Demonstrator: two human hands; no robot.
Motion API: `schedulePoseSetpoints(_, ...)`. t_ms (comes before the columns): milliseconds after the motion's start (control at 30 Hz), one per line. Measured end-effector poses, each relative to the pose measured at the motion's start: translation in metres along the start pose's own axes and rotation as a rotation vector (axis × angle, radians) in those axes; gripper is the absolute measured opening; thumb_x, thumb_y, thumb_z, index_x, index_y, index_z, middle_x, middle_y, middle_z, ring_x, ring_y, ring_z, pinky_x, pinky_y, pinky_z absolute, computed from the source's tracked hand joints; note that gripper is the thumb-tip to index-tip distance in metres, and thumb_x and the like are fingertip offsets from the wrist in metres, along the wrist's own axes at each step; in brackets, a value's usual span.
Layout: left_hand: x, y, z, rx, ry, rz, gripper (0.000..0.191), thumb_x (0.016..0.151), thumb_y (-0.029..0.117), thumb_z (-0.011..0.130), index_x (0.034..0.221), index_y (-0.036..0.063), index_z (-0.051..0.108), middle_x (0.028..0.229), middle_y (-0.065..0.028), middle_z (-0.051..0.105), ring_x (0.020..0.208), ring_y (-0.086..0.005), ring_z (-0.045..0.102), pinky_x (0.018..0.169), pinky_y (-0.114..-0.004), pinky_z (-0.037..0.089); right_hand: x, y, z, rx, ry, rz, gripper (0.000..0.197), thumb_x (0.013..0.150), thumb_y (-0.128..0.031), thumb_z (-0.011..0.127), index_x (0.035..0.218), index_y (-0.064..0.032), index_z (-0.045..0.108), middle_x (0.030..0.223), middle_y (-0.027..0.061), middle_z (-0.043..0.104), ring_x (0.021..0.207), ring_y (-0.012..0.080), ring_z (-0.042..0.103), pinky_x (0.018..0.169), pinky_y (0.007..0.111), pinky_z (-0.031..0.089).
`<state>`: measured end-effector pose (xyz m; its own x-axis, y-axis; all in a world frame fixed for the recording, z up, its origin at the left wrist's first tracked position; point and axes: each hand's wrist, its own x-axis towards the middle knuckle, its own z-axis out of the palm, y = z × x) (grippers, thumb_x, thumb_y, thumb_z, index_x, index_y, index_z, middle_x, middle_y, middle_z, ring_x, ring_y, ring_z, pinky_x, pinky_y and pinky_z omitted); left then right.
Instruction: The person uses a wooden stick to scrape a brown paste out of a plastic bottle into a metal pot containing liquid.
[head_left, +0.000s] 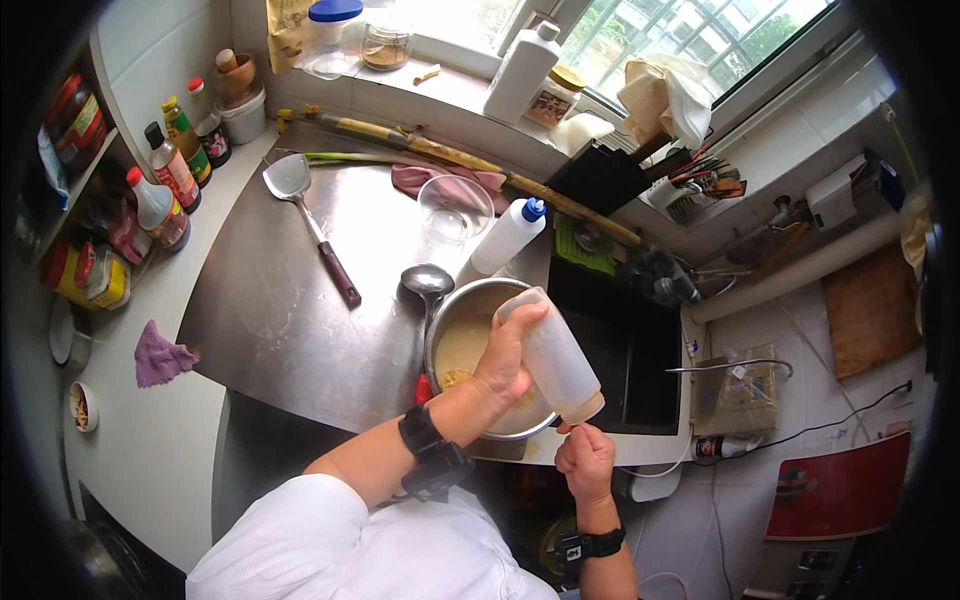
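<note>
My left hand (506, 345) grips a translucent plastic squeeze bottle (559, 360) with no cap on it. The bottle is tilted, its tan-smeared mouth pointing down to the right. Just below that mouth is my right hand (586, 461), its fingers curled in; whether they pinch something small is hidden. Under the bottle stands a steel pot (442, 315) of pale, cloudy liquid (469, 337), with a yellowish clump (454, 377) at its near left side. A steel ladle (427, 280) lies against the pot's left rim. Behind the pot, a second squeeze bottle (506, 238) wears a blue nozzle cap.
A spatula (315, 225) and a clear plastic tub (455, 210) rest on the steel counter (262, 322). To the right is a dark sink (645, 360). Sauce bottles (161, 206) line the left wall. A purple cloth (161, 356) lies on the white counter (150, 450).
</note>
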<state>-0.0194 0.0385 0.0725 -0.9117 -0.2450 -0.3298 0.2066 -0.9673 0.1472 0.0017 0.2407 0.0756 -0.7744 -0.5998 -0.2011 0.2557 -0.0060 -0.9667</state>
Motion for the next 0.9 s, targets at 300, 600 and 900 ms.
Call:
schedulePoseSetpoints(300, 0.002, -0.012, -0.01, 0.206, -0.155, 0.067, 0.061, 0.069, 0.053, 0.071, 0.104, 0.0083, 0.048, 0.094, -0.0072, 0.054, 0.09, -0.0236, 0.06, 0.079, -0.042, 0.051, -0.012, -0.033, -0.015, -0.554, 0.021, 0.052, 0.019, 0.09, -0.007, 0.052, 0.1, 0.0035, 0.062, 0.057, -0.003, 0.048, 0.049, 0.004, 0.041, 0.046, 0.021, 0.034)
schedulePoseSetpoints(600, 0.001, -0.036, -0.017, 0.276, -0.072, 0.062, 0.04, 0.077, 0.029, 0.071, 0.107, 0.0127, 0.049, 0.094, -0.0045, 0.055, 0.082, -0.0191, 0.056, 0.077, -0.038, 0.05, -0.014, -0.053, -0.03, -1.16, -0.065, -0.339, 0.016, 0.084, -0.004, 0.056, 0.098, 0.0018, 0.062, 0.072, 0.0177, 0.062, 0.057, 0.0229, 0.062, 0.054, 0.03, 0.046)
schedulePoseSetpoints(900, -0.004, -0.053, -0.008, 0.131, -0.032, 0.018, 0.053, 0.075, 0.034, 0.071, 0.114, 0.0122, 0.043, 0.097, -0.0094, 0.052, 0.091, -0.0235, 0.055, 0.084, -0.042, 0.048, -0.03, -0.005, -0.043, -0.524, 0.062, -0.118, 0.017, 0.089, -0.007, 0.052, 0.095, 0.0052, 0.062, 0.061, 0.0017, 0.055, 0.047, 0.0064, 0.045, 0.045, 0.021, 0.035)
